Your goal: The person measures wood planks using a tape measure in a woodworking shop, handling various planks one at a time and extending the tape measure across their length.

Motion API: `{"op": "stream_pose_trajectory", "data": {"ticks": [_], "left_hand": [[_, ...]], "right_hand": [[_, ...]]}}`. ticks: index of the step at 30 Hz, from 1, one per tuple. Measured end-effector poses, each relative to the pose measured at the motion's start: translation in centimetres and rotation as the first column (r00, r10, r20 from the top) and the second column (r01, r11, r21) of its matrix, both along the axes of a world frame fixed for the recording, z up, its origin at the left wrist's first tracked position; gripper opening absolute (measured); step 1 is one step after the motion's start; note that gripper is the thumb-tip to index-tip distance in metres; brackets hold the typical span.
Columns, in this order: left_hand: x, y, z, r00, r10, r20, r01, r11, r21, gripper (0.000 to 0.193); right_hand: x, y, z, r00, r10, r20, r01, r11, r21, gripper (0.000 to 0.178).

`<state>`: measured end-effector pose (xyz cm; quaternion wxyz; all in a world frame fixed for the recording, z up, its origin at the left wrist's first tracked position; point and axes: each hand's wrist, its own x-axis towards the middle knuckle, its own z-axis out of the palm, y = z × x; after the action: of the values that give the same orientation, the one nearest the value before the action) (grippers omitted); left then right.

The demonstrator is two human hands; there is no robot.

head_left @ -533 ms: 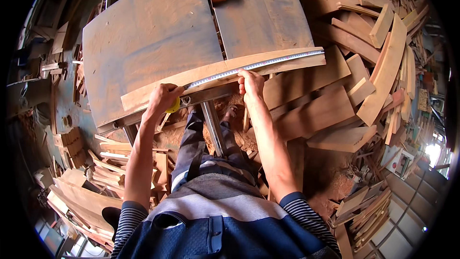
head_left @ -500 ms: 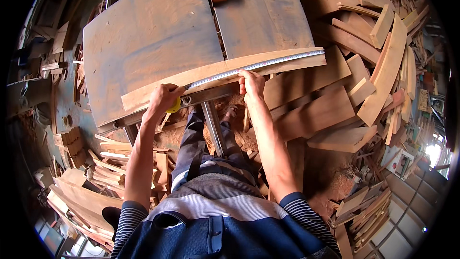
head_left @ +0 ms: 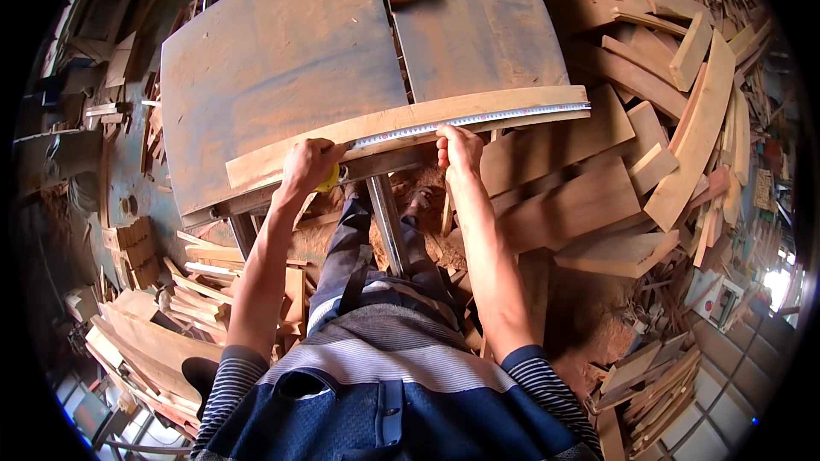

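The left hand (head_left: 309, 164) mostly hides the yellow tape measure (head_left: 330, 177), its fingers closed around the case. The right hand (head_left: 459, 148) is curled, finger and thumb pinching the strip (head_left: 521, 115) laid along a pale board (head_left: 504, 103). The board sits at the near edge of a dusty bench (head_left: 282, 60), cut off above; wood pieces (head_left: 696, 137) crowd the workshop, blurring toward the dark rim.

tan board (head_left: 295, 159), white tape (head_left: 397, 134), yellow case (head_left: 330, 177), striped sleeves (head_left: 551, 391)
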<state>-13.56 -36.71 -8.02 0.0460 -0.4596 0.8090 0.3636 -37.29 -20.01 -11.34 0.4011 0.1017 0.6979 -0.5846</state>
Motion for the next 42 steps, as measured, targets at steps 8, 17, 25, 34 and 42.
{"op": "stream_pose_trajectory", "data": {"ticks": [8, 17, 25, 34, 42], "left_hand": [[-0.5, 0.0, -0.5, 0.992, 0.037, 0.119, -0.031, 0.998, -0.047, 0.041], [-0.5, 0.1, -0.7, 0.994, 0.057, 0.090, -0.051, 0.996, -0.068, 0.042], [-0.4, 0.2, -0.6, 0.993, 0.065, 0.103, -0.058, 0.996, -0.068, 0.040], [-0.5, 0.8, -0.2, 0.991, 0.091, 0.103, -0.083, 0.993, -0.082, 0.039], [-1.2, 1.0, 0.6, 0.993, 0.071, 0.096, -0.065, 0.996, -0.060, 0.036]], "right_hand": [[-0.7, -0.3, 0.1, 0.999, 0.047, -0.012, -0.046, 0.998, 0.052, 0.012], [-2.4, 1.8, -0.1, 0.585, 0.451, -0.674, -0.220, 0.888, 0.403, 0.024], [-7.9, 0.9, 3.0, -0.349, 0.857, -0.380, -0.403, 0.229, 0.886, 0.105], [-12.8, 0.2, 1.5, -0.453, 0.820, -0.350, -0.431, 0.142, 0.891, 0.070], [-13.6, 0.5, 1.1, -0.473, 0.780, -0.409, -0.448, 0.187, 0.874, 0.068]]}}
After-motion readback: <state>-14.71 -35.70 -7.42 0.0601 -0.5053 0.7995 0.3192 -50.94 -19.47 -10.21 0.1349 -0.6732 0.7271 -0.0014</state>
